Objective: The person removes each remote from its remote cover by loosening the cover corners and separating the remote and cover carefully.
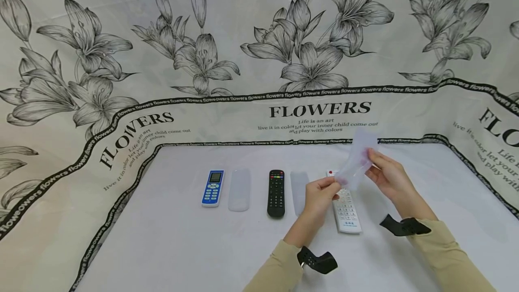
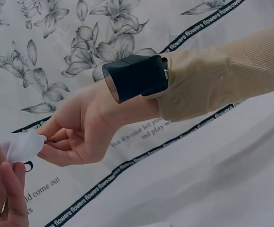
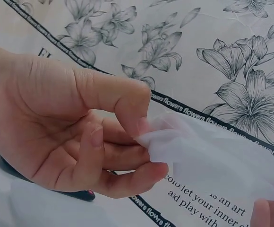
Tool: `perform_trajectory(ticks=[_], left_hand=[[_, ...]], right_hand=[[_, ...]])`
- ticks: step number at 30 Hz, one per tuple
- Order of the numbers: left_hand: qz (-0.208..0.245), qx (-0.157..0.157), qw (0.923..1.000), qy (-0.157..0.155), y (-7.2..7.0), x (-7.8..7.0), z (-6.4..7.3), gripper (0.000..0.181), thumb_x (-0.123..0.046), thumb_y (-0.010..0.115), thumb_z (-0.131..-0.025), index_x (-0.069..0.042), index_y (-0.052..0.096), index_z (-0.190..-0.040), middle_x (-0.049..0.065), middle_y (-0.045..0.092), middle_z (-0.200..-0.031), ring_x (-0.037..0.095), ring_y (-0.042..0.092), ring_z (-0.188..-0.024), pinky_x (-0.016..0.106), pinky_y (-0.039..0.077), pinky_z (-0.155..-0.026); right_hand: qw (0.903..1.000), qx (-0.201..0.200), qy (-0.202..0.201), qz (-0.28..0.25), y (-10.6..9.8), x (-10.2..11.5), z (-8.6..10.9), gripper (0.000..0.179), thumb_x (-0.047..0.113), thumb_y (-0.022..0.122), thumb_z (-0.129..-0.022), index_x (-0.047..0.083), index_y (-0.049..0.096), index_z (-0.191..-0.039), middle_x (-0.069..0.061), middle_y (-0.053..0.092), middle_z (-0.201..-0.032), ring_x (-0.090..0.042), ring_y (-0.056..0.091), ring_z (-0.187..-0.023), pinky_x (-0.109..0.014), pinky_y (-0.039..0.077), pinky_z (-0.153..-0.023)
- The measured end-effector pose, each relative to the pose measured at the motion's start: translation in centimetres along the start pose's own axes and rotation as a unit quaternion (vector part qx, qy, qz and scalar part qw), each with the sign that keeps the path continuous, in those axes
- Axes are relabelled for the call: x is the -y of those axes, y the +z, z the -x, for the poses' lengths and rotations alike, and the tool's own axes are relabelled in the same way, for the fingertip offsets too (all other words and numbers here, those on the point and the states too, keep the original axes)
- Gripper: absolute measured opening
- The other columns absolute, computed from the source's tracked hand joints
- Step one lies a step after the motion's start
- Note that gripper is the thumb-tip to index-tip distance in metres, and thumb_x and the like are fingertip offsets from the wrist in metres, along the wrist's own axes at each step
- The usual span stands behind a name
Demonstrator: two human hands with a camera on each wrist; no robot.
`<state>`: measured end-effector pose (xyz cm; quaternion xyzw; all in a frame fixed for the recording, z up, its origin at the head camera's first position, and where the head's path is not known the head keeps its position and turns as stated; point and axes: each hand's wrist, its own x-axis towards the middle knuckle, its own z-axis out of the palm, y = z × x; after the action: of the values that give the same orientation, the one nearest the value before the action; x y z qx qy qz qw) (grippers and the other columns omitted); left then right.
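Observation:
A limp, translucent whitish remote-control cover (image 1: 357,159) is stretched between both hands. My left hand (image 1: 318,199) pinches its lower end between thumb and fingertips, and my right hand (image 1: 390,179) grips it higher up by the edge. Below the hands lies a white remote control (image 1: 347,215), its upper part overlapped by the left fingers and the cover. In the right wrist view, the left thumb and index finger squeeze the cover (image 3: 198,153) at its end. The left wrist view has the right fingertips at the cover's other end.
To the left on the white table (image 1: 162,238) lie a black remote control (image 1: 276,195) and a blue remote control (image 1: 212,188). One flat translucent cover (image 1: 240,190) is beside the blue remote, another cover (image 1: 299,188) beside the black one. A flower-printed cloth (image 1: 223,120) hangs behind.

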<state>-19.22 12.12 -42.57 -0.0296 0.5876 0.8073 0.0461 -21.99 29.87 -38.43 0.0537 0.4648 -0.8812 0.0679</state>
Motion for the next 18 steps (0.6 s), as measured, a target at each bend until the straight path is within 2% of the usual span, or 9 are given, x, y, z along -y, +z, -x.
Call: perform_trajectory(ticks=[2, 4, 8, 11, 13, 15, 18], left_hand=[[0.013, 0.007, 0.9999, 0.000, -0.11, 0.05, -0.10, 0.020, 0.002, 0.065, -0.075, 0.006, 0.073, -0.093, 0.003, 0.072, -0.081, 0.003, 0.051, -0.063, 0.013, 0.044, -0.056], [0.027, 0.030, 0.9992, 0.005, -0.31, 0.17, -0.23, 0.022, 0.004, 0.064, -0.075, 0.010, 0.071, -0.095, 0.001, 0.070, -0.079, 0.003, 0.051, -0.064, 0.013, 0.044, -0.055], [0.039, 0.106, 0.9934, 0.020, -0.76, 0.28, -0.42, 0.023, 0.006, 0.058, -0.080, 0.019, 0.063, -0.099, 0.003, 0.069, -0.085, 0.001, 0.053, -0.070, 0.013, 0.043, -0.054], [0.038, 0.157, 0.9866, 0.024, -0.96, 0.19, -0.56, 0.026, 0.005, 0.054, -0.083, 0.025, 0.054, -0.099, 0.000, 0.066, -0.085, 0.001, 0.054, -0.075, 0.014, 0.041, -0.052], [0.041, 0.174, 0.9836, 0.021, -1.01, 0.08, -0.59, 0.027, 0.004, 0.051, -0.083, 0.026, 0.049, -0.099, -0.007, 0.061, -0.083, 0.001, 0.053, -0.077, 0.014, 0.040, -0.053], [0.050, 0.186, 0.9811, 0.021, -1.05, -0.03, -0.56, 0.027, 0.004, 0.049, -0.083, 0.026, 0.045, -0.098, -0.008, 0.057, -0.082, 0.002, 0.051, -0.077, 0.014, 0.040, -0.055], [0.069, 0.186, 0.9799, 0.023, -0.98, -0.08, -0.43, 0.021, 0.005, 0.047, -0.085, 0.022, 0.044, -0.096, -0.008, 0.053, -0.083, 0.004, 0.048, -0.079, 0.014, 0.042, -0.058]], right_hand=[[1.0000, 0.008, 0.000, 0.000, 0.09, -0.05, -0.06, 0.018, 0.013, 0.059, -0.094, 0.017, 0.075, -0.086, 0.006, 0.068, -0.086, -0.007, 0.065, -0.079, -0.020, 0.055, -0.070], [0.9999, 0.015, -0.001, -0.002, 0.15, -0.12, -0.15, 0.019, 0.012, 0.058, -0.094, 0.016, 0.075, -0.086, 0.005, 0.068, -0.085, -0.007, 0.065, -0.079, -0.019, 0.055, -0.069], [0.9995, 0.032, -0.001, -0.007, 0.25, -0.23, -0.27, 0.021, 0.012, 0.055, -0.095, 0.014, 0.074, -0.086, 0.005, 0.067, -0.083, -0.007, 0.063, -0.075, -0.019, 0.054, -0.065], [0.9985, 0.047, 0.009, -0.027, 0.25, -0.22, -0.35, 0.022, 0.011, 0.053, -0.096, 0.012, 0.073, -0.086, 0.004, 0.068, -0.082, -0.008, 0.064, -0.075, -0.019, 0.054, -0.065], [0.9972, 0.056, 0.020, -0.045, 0.24, -0.17, -0.39, 0.022, 0.010, 0.052, -0.096, 0.011, 0.072, -0.087, 0.003, 0.068, -0.083, -0.008, 0.065, -0.076, -0.020, 0.055, -0.066], [0.9961, 0.059, 0.029, -0.059, 0.24, -0.11, -0.43, 0.022, 0.010, 0.052, -0.096, 0.011, 0.072, -0.088, 0.002, 0.069, -0.084, -0.009, 0.065, -0.077, -0.020, 0.055, -0.067], [0.9946, 0.058, 0.043, -0.074, 0.24, -0.04, -0.45, 0.020, 0.011, 0.053, -0.096, 0.011, 0.071, -0.088, 0.001, 0.069, -0.084, -0.010, 0.066, -0.077, -0.020, 0.056, -0.068]])
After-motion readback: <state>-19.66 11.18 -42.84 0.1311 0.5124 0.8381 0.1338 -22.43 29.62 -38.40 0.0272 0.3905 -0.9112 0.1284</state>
